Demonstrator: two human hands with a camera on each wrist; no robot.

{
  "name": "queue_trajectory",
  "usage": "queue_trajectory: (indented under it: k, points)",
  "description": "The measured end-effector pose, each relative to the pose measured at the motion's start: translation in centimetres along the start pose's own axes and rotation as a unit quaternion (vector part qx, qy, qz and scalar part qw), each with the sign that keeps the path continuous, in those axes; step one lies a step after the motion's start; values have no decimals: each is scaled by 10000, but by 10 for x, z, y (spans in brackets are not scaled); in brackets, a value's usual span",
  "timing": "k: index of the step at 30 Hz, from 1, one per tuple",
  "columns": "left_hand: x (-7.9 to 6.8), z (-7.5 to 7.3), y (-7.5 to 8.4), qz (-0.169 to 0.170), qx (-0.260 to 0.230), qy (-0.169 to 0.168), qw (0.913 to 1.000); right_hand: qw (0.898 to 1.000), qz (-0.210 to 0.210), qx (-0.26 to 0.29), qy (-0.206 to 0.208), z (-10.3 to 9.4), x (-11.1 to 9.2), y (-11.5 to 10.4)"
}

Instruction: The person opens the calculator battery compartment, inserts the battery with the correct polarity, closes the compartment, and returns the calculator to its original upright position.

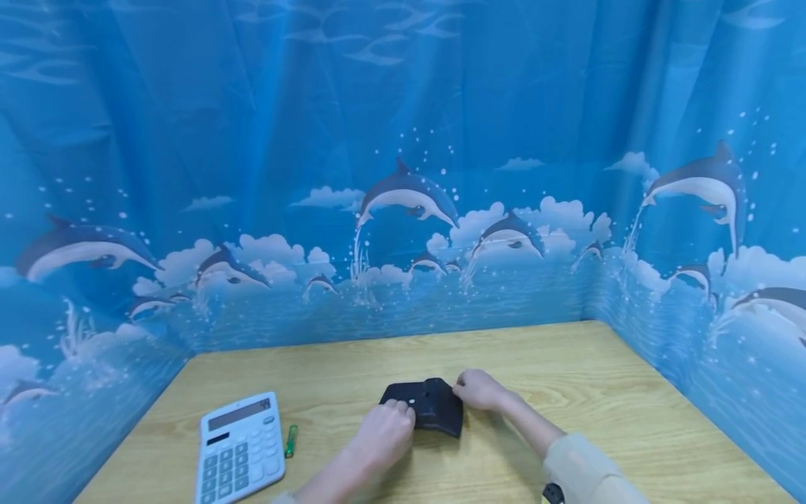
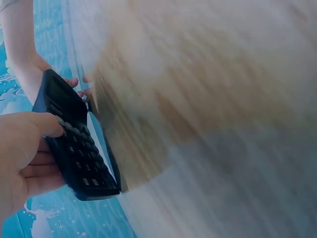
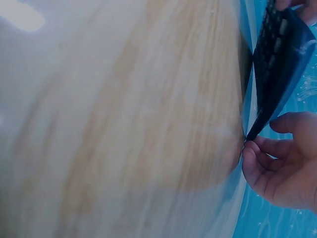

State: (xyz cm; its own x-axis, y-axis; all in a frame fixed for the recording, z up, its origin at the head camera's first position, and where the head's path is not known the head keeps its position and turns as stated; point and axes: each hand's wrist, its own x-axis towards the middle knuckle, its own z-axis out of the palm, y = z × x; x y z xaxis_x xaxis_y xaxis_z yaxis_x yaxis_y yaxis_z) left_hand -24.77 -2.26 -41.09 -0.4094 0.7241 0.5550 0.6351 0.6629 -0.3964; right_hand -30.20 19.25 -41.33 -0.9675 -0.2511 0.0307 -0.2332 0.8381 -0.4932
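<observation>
A black calculator [image 1: 434, 406] is held tilted above the wooden table, its back turned up toward the head view. My left hand [image 1: 387, 430] grips one side of it; in the left wrist view the thumb lies on the key side of the calculator [image 2: 79, 148] and the fingers are behind. At the other end, my right hand [image 1: 480, 389] holds the edge. The right wrist view shows the right hand's curled fingertips [image 3: 250, 153] right at the lower corner of the calculator [image 3: 282, 59].
A white calculator [image 1: 242, 448] with a display and grey keys lies at the table's left. Beside it is a small green stick-shaped object [image 1: 291, 442]. The wooden table [image 1: 585, 371] is bordered by a blue curtain [image 1: 302, 140] printed with dolphins.
</observation>
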Motion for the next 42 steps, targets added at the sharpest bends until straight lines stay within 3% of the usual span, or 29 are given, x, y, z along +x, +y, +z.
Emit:
queue_trajectory:
  k: [5, 8, 13, 21, 27, 31, 35, 42]
  points:
    - [3, 1, -3, 72, 80, 449, 9989, 9987, 202, 443, -162, 0, -2, 0]
    - [5, 0, -3, 46, 144, 368, 9992, 9962, 377, 744, -258, -1, -3, -1]
    - [6, -2, -3, 49, 199, 81, 9998, 9954, 463, 789, -277, -2, -5, -1]
    - [11, -7, -12, 214, 105, 466, 9986, 9872, 752, 1391, -223, -1, -9, -4]
    - [17, -13, -20, 288, 174, 189, 9993, 9769, 957, 1881, -337, -1, -10, -6]
    - [22, -17, -25, 69, -80, 93, 9999, 9588, 1113, 2578, -432, -2, -8, -1]
    - [24, -18, -30, -335, -513, 218, 9979, 9275, 1027, 3562, -477, -5, -4, 5]
    - [24, -19, -41, -1068, -1083, 293, 9879, 8922, 749, 4446, -256, -10, 0, 7]
